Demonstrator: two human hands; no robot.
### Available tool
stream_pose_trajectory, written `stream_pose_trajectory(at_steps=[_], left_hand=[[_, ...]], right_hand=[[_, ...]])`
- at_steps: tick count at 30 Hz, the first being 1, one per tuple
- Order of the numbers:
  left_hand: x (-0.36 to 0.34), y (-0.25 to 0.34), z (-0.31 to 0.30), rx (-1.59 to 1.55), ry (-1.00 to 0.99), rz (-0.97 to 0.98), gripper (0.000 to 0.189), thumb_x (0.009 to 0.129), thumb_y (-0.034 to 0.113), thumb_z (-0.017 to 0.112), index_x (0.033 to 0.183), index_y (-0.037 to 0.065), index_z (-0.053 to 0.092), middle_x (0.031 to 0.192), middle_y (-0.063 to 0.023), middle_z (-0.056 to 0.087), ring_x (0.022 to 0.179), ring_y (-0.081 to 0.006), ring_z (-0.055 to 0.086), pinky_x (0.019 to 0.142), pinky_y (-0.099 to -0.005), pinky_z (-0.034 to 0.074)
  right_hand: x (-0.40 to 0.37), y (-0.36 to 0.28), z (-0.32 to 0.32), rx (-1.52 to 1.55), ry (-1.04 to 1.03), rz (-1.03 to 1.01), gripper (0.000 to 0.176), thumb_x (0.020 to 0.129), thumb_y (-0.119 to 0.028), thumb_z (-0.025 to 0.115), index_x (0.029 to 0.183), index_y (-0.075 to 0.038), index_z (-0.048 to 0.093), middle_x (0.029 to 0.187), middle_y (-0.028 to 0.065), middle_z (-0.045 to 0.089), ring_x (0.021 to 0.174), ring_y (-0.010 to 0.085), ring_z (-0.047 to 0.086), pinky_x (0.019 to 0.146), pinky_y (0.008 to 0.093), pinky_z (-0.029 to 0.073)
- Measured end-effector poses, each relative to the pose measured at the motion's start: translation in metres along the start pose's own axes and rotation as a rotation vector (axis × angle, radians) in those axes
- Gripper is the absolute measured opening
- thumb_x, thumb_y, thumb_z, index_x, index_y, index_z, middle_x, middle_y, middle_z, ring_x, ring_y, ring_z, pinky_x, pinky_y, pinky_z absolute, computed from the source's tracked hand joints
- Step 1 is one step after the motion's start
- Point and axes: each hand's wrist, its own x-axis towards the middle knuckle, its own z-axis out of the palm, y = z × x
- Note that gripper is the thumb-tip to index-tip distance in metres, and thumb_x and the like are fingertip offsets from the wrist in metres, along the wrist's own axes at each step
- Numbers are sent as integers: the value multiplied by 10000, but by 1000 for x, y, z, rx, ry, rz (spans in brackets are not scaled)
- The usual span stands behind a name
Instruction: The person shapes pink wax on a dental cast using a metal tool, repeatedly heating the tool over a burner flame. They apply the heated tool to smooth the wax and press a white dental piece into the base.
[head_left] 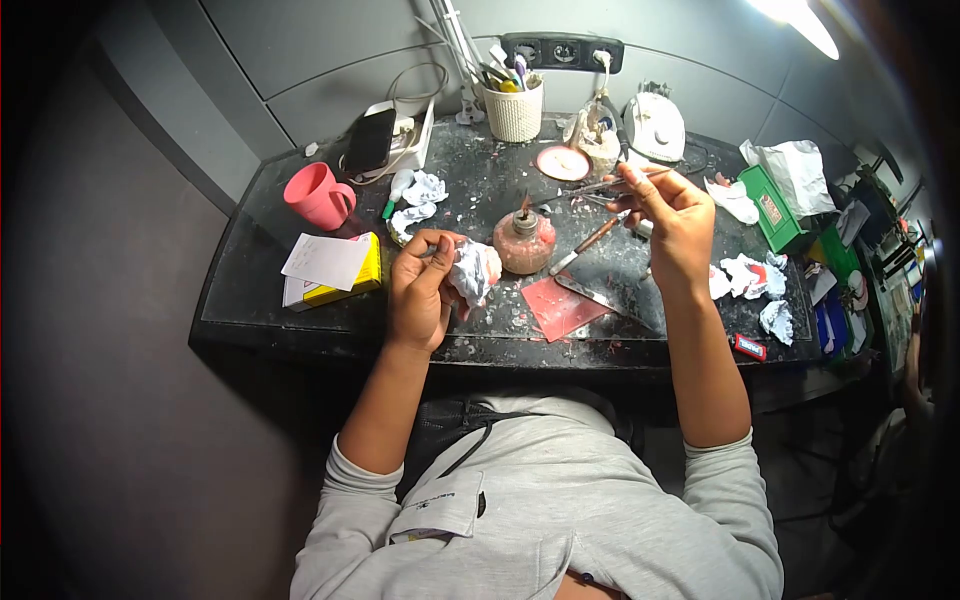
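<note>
My left hand (424, 290) is closed around a pale grey-white lump with pink patches (473, 270), which looks like a dental cast with wax. In my right hand (672, 215), a thin metal wax tool (580, 190) is pinched between thumb and fingers. Its tip points left, close to the flame (525, 201) of a spirit lamp (524, 245) filled with pink liquid. To the lamp's right lies a wooden-handled knife (588, 244). A pink wax sheet (560, 308) rests in front, partly under a flat metal blade (605, 298).
A pink mug (319, 197) and a yellow box with papers (345, 275) stand left. Behind are a white holder with tools (515, 112), a phone (370, 140) and a round pink-filled dish (563, 162). Crumpled paper (750, 277) and a green box (770, 208) lie right.
</note>
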Motion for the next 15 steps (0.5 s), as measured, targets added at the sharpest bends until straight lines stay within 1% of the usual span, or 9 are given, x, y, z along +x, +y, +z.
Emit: stream_pose_trajectory(at_steps=[2, 3, 5, 6, 8, 9, 11, 13, 15], left_hand=[[0, 2, 3, 17, 56, -51, 211, 1026, 247, 533, 1017, 50, 609, 839, -104, 689, 587, -152, 661, 474, -242, 499], [0, 1, 4, 16, 61, -51, 211, 1026, 247, 533, 1017, 50, 609, 839, -104, 689, 587, -152, 661, 474, -242, 499], [2, -1, 6, 35, 97, -26, 219, 1011, 209, 555, 960, 16, 645, 836, -71, 680, 640, -125, 656, 569, -241, 522], [2, -1, 4, 35, 103, -28, 219, 1011, 209, 555, 960, 16, 645, 836, -71, 680, 640, -125, 656, 569, -241, 522], [2, -1, 2, 35, 65, -57, 209, 998, 172, 563, 946, -8, 655, 844, -64, 678, 701, -115, 661, 648, -244, 530], [0, 3, 4, 2, 36, -90, 199, 990, 160, 563, 956, -15, 652, 845, -69, 677, 688, -125, 660, 647, -252, 535], [1, 1, 3, 29, 38, -78, 201, 988, 160, 562, 957, -19, 649, 848, -75, 676, 680, -134, 660, 639, -261, 541], [1, 1, 1, 57, 39, -68, 204, 987, 160, 561, 957, -22, 646, 851, -81, 676, 672, -143, 660, 630, -271, 546], [0, 2, 1, 37, -21, -80, 207, 986, 159, 556, 961, -29, 639, 867, -96, 678, 658, -157, 660, 613, -289, 557]], right_hand=[[-1, 2, -1, 15, -36, -29, 185, 932, -118, 693, 975, 62, 693, 889, 132, 728, 683, 167, 707, 552, 227, 491], [-2, 2, 0, 30, -70, -62, 178, 932, -111, 690, 973, 63, 695, 896, 134, 725, 688, 168, 707, 553, 230, 497], [-8, -2, 5, 49, -129, -86, 167, 932, -103, 689, 966, 60, 697, 908, 137, 724, 686, 167, 707, 550, 231, 501], [-11, -5, 8, 67, -183, -114, 157, 931, -96, 688, 959, 58, 700, 919, 140, 723, 685, 166, 707, 546, 232, 504], [-15, -7, 12, 81, -228, -107, 148, 927, -91, 692, 954, 55, 702, 917, 135, 723, 679, 170, 709, 541, 236, 512], [-17, -6, 13, 80, -265, -100, 150, 927, -90, 693, 953, 57, 701, 915, 133, 723, 682, 173, 712, 541, 237, 515], [-20, -4, 14, 78, -326, -85, 151, 928, -82, 689, 952, 67, 695, 902, 131, 724, 697, 179, 720, 547, 237, 528], [-22, -5, 18, 78, -336, -94, 149, 930, -77, 684, 954, 70, 692, 898, 132, 724, 698, 179, 721, 548, 234, 530], [-23, -4, 19, 74, -348, -109, 143, 934, -66, 675, 958, 74, 688, 886, 137, 725, 699, 179, 722, 548, 229, 532]])
